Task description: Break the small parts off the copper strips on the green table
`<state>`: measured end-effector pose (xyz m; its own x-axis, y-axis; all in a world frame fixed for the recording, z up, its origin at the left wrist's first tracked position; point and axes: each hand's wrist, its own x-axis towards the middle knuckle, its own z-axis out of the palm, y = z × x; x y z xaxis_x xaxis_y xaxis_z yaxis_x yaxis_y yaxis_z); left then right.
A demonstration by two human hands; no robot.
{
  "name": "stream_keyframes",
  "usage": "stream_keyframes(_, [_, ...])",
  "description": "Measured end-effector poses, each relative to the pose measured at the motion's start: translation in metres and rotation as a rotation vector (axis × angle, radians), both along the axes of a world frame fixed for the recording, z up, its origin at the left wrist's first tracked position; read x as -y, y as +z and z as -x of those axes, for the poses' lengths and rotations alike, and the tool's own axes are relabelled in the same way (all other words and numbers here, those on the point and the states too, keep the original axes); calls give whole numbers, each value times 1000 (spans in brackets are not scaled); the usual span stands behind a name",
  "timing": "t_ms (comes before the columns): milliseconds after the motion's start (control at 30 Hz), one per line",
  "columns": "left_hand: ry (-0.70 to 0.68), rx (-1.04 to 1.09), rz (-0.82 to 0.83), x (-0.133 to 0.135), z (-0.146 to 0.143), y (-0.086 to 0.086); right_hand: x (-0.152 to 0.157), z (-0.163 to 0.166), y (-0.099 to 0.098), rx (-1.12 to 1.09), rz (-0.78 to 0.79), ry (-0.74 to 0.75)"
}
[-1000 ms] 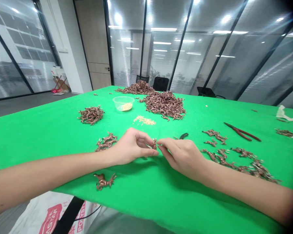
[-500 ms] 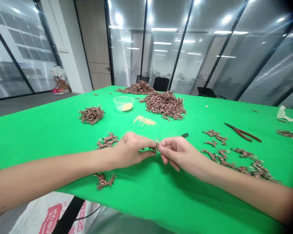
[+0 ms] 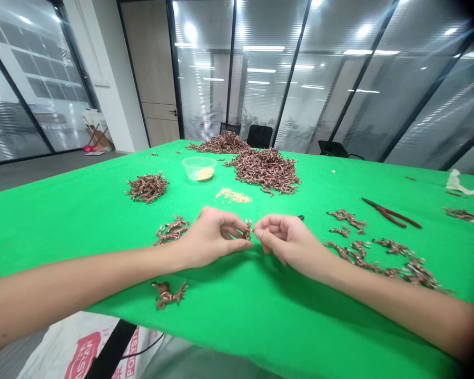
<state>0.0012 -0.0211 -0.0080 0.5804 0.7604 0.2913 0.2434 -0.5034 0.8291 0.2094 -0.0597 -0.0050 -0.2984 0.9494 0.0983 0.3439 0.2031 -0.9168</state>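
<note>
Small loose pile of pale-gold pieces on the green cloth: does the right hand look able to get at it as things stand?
Probably yes: bare green cloth seems to lie between the right hand and the pale-gold pile; the copper-coloured animal figurine in the left hand sits aside.

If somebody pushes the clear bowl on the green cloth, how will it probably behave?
The clear bowl would probably slide rather than tip, since it looks wide and low. It is likely light, because its see-through walls appear thin. The pale grains inside may shift, as they lie loosely heaped toward one side.
</note>
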Motion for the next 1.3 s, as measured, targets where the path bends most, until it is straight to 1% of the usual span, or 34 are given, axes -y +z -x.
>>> stream_keyframes(67, [-5, 30, 72, -1, -1, 0, 0, -2, -3, 99, -193, -12])
stream_keyframes(133, [-15, 48, 112, -1, -1, -1, 2, -2, -4, 191, -336, -10])
stream_keyframes(300, [-33, 41, 159, 0, -1, -2, 1, -2, -7, 339, -566, 24])
stream_keyframes(467, [-54, 49, 219, 1, -1, -2, -3, -8, -16, 486, -794, 12])
stream_keyframes(600, [-68, 57, 252, 1, -1, -2, -3, -10, -19, 549, -904, 11])
stream_keyframes(767, [-95, 95, 314, 0, -2, -4, -2, -9, -18, 578, -930, -3])
stream_keyframes(900, [-120, 116, 331, 1, -3, -6, -3, -8, -18, 540, -840, 12])
stream_keyframes(967, [-120, 99, 289, 2, -4, -5, -1, -6, -15, 521, -749, 6])
stream_keyframes(1000, [-112, 82, 240, 3, -4, -4, 1, -4, -13, 505, -689, -4])
stream_keyframes(1033, [-103, 61, 166, 3, -4, -4, 4, -2, -10, 476, -618, -14])
stream_keyframes(1100, [-89, -7, -52, 5, -3, -4, 13, 2, -3, 368, -424, -37])
stream_keyframes(1200, [-92, -127, -464, 7, 0, -10, 26, 6, 9, 138, 5, -54])
stream_keyframes(1233, [-94, -140, -577, 7, 1, -13, 29, 6, 13, 73, 144, -43])
stream_keyframes(1267, [-108, -165, -634, 8, 2, -16, 32, 6, 16, 21, 256, -24])
stream_keyframes(1300, [-121, -175, -679, 8, 3, -18, 33, 5, 18, -21, 331, 0])
